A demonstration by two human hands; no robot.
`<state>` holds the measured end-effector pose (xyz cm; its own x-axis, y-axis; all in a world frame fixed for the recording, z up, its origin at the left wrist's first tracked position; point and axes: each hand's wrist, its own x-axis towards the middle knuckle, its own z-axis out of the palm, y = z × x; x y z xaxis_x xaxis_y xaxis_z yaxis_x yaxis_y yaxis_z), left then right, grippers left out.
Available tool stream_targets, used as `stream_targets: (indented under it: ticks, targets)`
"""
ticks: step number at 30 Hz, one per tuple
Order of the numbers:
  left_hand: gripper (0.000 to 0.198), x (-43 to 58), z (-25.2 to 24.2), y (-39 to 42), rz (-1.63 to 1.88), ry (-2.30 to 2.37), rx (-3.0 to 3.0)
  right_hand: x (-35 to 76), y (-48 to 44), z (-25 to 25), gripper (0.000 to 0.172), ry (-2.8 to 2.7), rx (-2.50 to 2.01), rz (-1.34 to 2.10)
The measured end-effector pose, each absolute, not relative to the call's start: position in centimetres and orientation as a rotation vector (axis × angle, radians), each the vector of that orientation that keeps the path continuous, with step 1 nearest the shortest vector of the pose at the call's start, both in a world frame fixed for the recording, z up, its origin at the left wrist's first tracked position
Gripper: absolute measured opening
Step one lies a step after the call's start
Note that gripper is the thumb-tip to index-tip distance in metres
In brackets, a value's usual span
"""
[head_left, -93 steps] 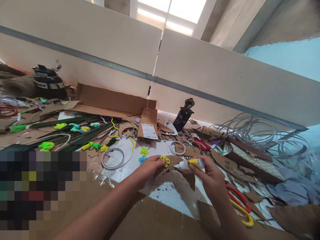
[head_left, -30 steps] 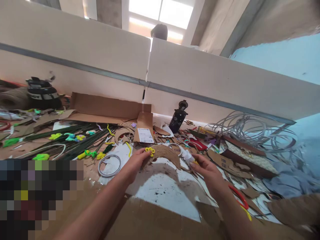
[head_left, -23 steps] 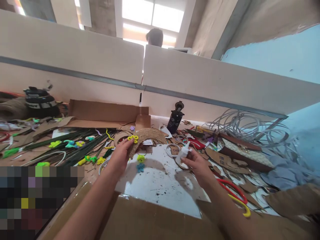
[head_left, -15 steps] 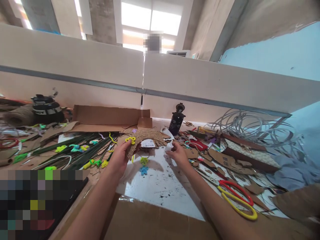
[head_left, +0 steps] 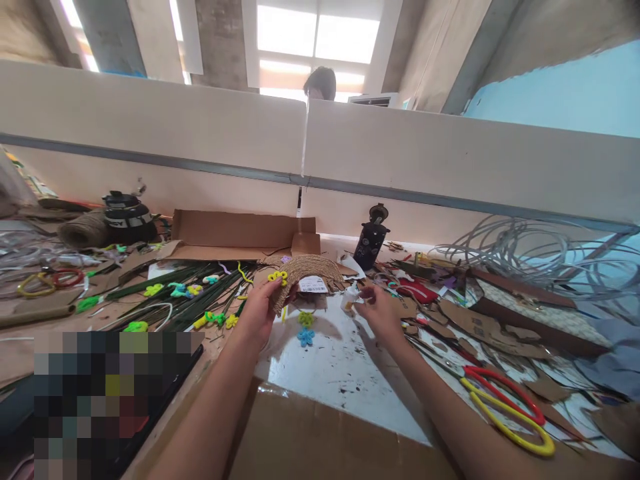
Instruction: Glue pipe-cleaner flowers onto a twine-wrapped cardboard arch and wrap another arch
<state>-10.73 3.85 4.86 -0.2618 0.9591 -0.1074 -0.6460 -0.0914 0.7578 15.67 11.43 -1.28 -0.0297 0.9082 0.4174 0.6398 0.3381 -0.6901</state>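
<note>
My left hand is closed on the left end of a curved, twine-wrapped arch. A yellow pipe-cleaner flower sits by its thumb, at the arch's end. Beneath the arch shows a white label with a barcode. My right hand is just right of a small white glue bottle, fingers bent and apart; the bottle stands upright on the white tabletop. Whether a fingertip still touches it is hard to see. A green flower and a blue flower lie between my hands.
Scissors with red and yellow handles lie at the right, among cardboard scraps. A dark bottle stands behind. Coiled pale strips and a handbag are at the right. Several pipe-cleaner flowers lie left. Someone's head shows over the partition.
The view has shifted, so things appear farther right. My right hand has let go of the glue bottle, which now stands upright. My left hand keeps its hold on the arch.
</note>
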Motion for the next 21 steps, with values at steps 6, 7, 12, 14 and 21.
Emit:
stream_targets:
  ticks: [6, 7, 12, 14, 21]
  targets:
    - [0.011, -10.7, 3.9, 4.2, 1.639, 0.840, 0.500, 12.8, 6.5, 0.8, 0.012, -2.052, -1.199, 0.462]
    - [0.012, -10.6, 3.9, 4.2, 1.632, 0.833, 0.488, 11.8, 5.8, 0.7, 0.011, -2.111, -1.172, 0.493]
    - [0.015, -10.3, 4.2, 4.0, 1.597, 0.830, 0.433, 7.7, 3.6, -0.2, 0.017, -2.301, -1.193, 0.478]
    - [0.014, -10.3, 4.2, 4.0, 1.584, 0.840, 0.443, 7.0, 3.2, -0.4, 0.017, -2.341, -1.220, 0.423]
    - [0.014, -10.4, 3.2, 4.1, 1.590, 0.878, 0.523, 6.8, 3.2, -0.7, 0.018, -2.204, -1.242, 0.575]
